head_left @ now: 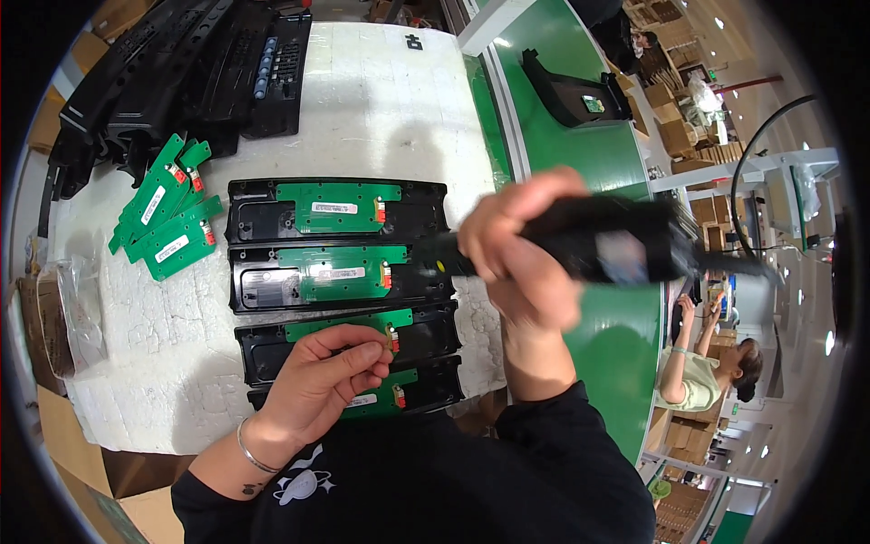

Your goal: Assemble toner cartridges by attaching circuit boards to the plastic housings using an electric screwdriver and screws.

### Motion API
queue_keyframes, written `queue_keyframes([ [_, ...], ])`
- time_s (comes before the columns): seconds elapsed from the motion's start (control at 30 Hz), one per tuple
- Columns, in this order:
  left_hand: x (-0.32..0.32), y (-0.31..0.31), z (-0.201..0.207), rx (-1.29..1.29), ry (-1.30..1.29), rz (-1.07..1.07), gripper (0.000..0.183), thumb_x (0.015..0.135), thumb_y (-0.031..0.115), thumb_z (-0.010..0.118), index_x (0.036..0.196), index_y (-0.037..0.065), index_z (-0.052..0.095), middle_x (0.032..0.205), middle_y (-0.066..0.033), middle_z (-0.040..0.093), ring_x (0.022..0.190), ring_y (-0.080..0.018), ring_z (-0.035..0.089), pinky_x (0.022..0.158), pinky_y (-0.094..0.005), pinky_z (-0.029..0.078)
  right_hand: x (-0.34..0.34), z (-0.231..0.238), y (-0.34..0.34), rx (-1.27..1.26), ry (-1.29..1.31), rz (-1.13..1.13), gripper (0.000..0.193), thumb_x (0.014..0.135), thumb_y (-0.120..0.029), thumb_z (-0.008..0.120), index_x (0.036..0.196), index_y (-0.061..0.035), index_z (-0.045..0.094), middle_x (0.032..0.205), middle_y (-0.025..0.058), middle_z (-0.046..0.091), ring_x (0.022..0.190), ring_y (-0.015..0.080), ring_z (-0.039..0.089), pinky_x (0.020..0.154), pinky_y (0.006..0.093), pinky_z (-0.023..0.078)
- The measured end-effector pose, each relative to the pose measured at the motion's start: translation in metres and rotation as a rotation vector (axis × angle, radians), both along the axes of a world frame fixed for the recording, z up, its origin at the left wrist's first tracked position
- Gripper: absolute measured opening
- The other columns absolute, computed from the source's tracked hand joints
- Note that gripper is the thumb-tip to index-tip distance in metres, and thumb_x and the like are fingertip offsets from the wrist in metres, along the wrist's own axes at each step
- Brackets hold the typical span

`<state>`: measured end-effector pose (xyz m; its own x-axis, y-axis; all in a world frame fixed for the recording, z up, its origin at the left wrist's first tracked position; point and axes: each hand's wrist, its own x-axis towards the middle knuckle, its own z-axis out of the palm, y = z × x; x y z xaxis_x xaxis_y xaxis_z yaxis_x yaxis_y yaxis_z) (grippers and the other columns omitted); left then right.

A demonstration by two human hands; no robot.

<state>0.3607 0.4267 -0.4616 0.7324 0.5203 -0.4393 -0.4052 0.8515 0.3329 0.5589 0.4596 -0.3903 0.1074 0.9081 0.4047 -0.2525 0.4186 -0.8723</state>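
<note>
My right hand [521,263] grips a black electric screwdriver [589,240], blurred, its tip pointing left toward the second black plastic panel [263,286]. My left hand [322,381] hovers over the third panel [263,349] with thumb and fingers pinched together; whether something small sits between them I cannot tell. Several black panels lie in a column on the white foam mat [163,363], each with a green circuit board; the top board [340,207] and second board [340,272] show fully. The lowest panel [435,385] is partly hidden by my left hand.
Loose green circuit boards [168,218] lie fanned out at the mat's left. Black plastic housings [172,68] are piled at the back left. A green conveyor [580,145] with a black part [566,95] runs on the right. Another person [702,367] sits beyond it. Cardboard boxes [63,435] stand lower left.
</note>
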Motion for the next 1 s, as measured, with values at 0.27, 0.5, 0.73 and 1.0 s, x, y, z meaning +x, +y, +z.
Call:
queue_keyframes([
  [0.27,0.001,-0.002,-0.003,-0.097,-0.033,0.173,0.013,0.086,0.007,0.053,0.098,0.002,0.056,0.088,-0.0043,0.059,0.078,-0.0094,0.057,0.073,-0.0203,0.048,-0.009,0.041,-0.040,0.254,-0.019,0.365,0.024,0.072,-0.006,0.062,0.084,-0.0101,0.042,0.056,-0.0001,0.054,0.043,0.0092,0.051,0.040,0.0200,0.043],
  [0.5,0.008,-0.007,-0.005,-0.107,-0.157,0.121,0.014,0.087,0.013,0.054,0.096,0.002,0.058,0.084,-0.0035,0.060,0.075,-0.0085,0.057,0.068,-0.0194,0.048,-0.018,0.041,-0.046,0.284,0.051,0.281,0.026,0.068,-0.005,0.064,0.081,-0.0097,0.043,0.054,-0.0003,0.054,0.042,0.0066,0.051,0.043,0.0160,0.045],
  [0.73,0.001,-0.008,-0.008,-0.065,-0.164,0.111,0.016,0.089,0.017,0.052,0.093,0.003,0.058,0.083,-0.0029,0.060,0.074,-0.0075,0.055,0.067,-0.0200,0.047,-0.022,0.039,-0.046,0.263,0.007,0.324,0.025,0.067,-0.004,0.064,0.080,-0.0099,0.043,0.053,-0.0008,0.054,0.042,0.0064,0.051,0.044,0.0156,0.046],
  [1.0,-0.006,-0.009,-0.012,-0.088,-0.277,0.110,0.022,0.090,0.022,0.049,0.099,0.003,0.057,0.091,-0.0055,0.059,0.080,-0.0106,0.056,0.075,-0.0229,0.046,-0.031,0.033,-0.041,0.304,-0.062,0.375,0.027,0.070,-0.003,0.062,0.086,-0.0095,0.042,0.057,-0.0025,0.056,0.047,0.0053,0.054,0.045,0.0151,0.045],
])
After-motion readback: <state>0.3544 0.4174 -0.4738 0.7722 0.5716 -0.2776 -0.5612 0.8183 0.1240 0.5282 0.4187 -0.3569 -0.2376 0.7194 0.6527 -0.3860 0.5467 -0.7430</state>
